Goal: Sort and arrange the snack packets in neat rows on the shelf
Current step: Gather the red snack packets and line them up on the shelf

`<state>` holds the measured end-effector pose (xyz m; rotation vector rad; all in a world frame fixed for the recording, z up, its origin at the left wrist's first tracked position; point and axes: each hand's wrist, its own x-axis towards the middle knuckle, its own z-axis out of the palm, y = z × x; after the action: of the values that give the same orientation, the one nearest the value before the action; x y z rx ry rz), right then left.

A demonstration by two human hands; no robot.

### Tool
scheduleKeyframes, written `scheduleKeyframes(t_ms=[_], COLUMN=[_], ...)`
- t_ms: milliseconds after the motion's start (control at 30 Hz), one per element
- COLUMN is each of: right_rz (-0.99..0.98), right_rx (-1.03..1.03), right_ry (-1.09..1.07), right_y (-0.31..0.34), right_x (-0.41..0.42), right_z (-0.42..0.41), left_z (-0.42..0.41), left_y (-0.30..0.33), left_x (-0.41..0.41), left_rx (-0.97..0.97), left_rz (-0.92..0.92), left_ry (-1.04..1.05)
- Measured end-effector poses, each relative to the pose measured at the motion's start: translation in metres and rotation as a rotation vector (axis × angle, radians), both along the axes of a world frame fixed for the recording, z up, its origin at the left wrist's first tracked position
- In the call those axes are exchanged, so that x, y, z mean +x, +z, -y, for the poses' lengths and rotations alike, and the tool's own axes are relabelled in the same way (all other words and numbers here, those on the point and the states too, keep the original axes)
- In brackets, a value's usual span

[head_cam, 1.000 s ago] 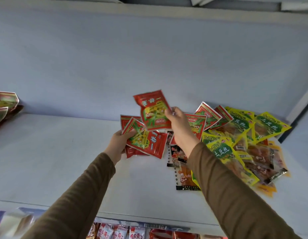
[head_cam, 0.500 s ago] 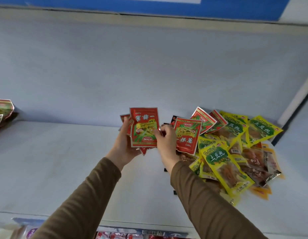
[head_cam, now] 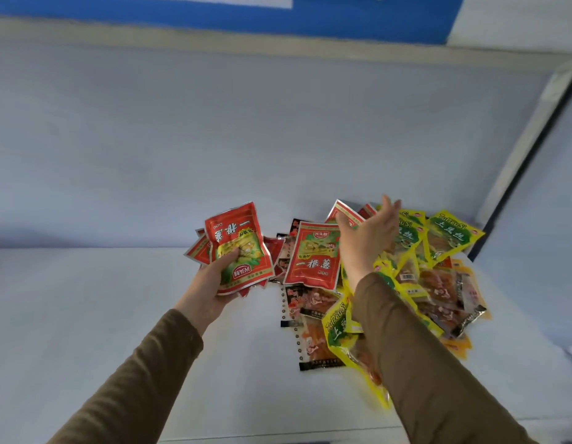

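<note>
Red packets gathered from the pile on the shelf (head_cam: pixel 86 315)

Head view: a stack of red packets (head_cam: pixel 238 251) is gripped by the left hand (head_cam: pixel 211 283), left of the pile (head_cam: pixel 406 283); the right hand (head_cam: pixel 369 238) is spread, nearer, above an upright red packet (head_cam: pixel 313 254)

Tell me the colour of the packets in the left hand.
Red with green-yellow artwork, seen in the head view: packets gripped by the left hand.

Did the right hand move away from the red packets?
Yes. The right hand let go of the held red packets and moved right, over the pile on the shelf.
</note>
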<state>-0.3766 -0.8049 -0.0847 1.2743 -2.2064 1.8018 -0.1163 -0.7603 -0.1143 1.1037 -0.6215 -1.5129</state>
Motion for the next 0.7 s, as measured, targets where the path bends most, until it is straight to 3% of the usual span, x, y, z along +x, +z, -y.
scheduleKeyframes(t_ms=[100,233,400,567,700], right_rz=[0.146,0.474,0.467,0.298,0.656], right_rx=[0.066,-0.047,-0.003,0.115,0.091], right_ry=[0.009,0.302,0.369,0.364,0.5], right_y=[-0.002,-0.008,-0.01,-0.017,-0.019], right_x=[-0.031,-0.022,0.002,0.02,0.027], right_z=[0.006,0.003,0.002,0.0,0.01], left_z=[0.003,0.006,0.008,0.007,0.012], left_y=[-0.003,-0.005,-0.01,-0.019,-0.019], left_x=[-0.002,-0.007,-0.014,-0.023,-0.033], left_rx=[0.006,0.008,0.003,0.068,0.074], left_rz=[-0.004,-0.006,0.013,-0.041,-0.066], left_ry=[0.0,-0.013,-0.038,-0.078,-0.089])
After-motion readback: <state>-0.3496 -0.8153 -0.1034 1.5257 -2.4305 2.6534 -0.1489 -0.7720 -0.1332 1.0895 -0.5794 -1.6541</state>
